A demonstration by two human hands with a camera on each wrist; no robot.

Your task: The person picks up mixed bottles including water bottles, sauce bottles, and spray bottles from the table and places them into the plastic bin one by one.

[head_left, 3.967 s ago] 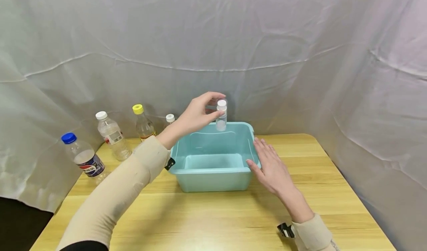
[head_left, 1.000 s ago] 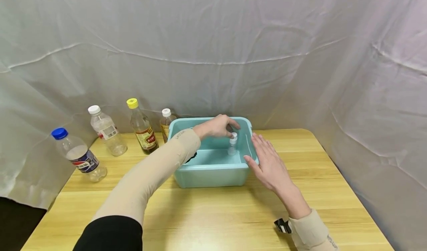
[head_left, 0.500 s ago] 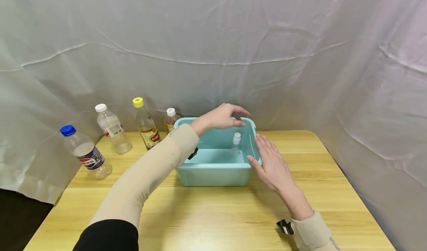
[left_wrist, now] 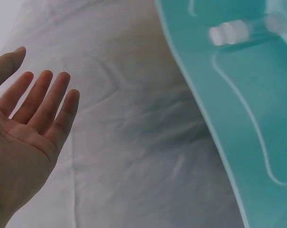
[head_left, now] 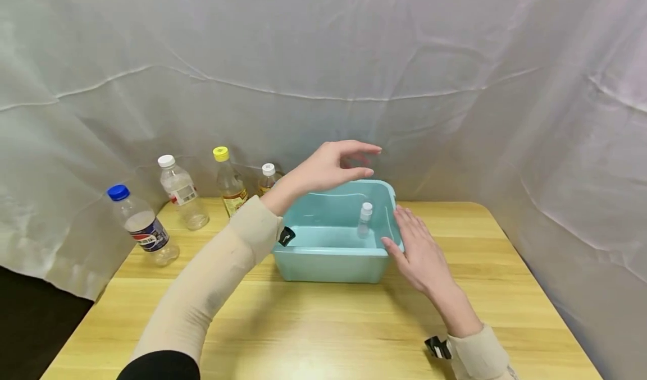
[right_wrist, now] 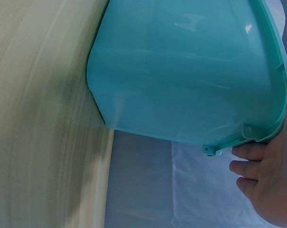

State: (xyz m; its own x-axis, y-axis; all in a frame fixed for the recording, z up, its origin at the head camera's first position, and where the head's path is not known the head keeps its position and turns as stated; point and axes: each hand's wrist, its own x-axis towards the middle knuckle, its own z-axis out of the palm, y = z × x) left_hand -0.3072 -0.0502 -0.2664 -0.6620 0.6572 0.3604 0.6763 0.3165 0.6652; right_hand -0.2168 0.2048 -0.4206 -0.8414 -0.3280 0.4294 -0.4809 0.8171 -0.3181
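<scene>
A small clear bottle with a white cap [head_left: 365, 220] stands inside the light blue plastic basin [head_left: 331, 265], near its right wall. Above the basin's back rim hovers my left hand [head_left: 331, 164], fingers spread loosely and holding nothing; the left wrist view shows its palm [left_wrist: 24, 147] apart from the basin. My right hand [head_left: 422, 251] lies with straight fingers against the basin's right rim. In the right wrist view, the fingertips [right_wrist: 248, 168] are at the basin's corner.
Left of the basin stand a blue-capped Pepsi bottle [head_left: 146, 231], a clear white-capped bottle [head_left: 183, 195], a yellow-capped glass bottle [head_left: 231, 183] and a small white-capped bottle [head_left: 269, 179], partly hidden. A grey curtain [head_left: 323, 43] hangs behind the wooden table [head_left: 323, 335].
My left hand set the small clear bottle down inside the basin, let go of it, and rose up and back to the left. The right hand stays on the rim.
</scene>
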